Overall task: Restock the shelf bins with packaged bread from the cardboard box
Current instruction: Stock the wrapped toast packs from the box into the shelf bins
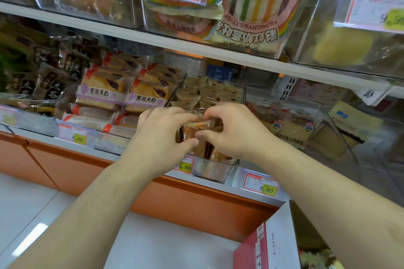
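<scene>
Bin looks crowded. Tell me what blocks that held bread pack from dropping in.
Both hands, left hand and right hand, hold the bread pack over the clear bin. Packs already standing in the bin sit directly below it; nothing else visible blocks.

A single head-worn wide-angle view looks forward and slightly down, close to the lower shelf [153,172] of clear bins [215,168], tilted, with the upper shelf [131,35] overhead and floor [32,203] below.
</scene>
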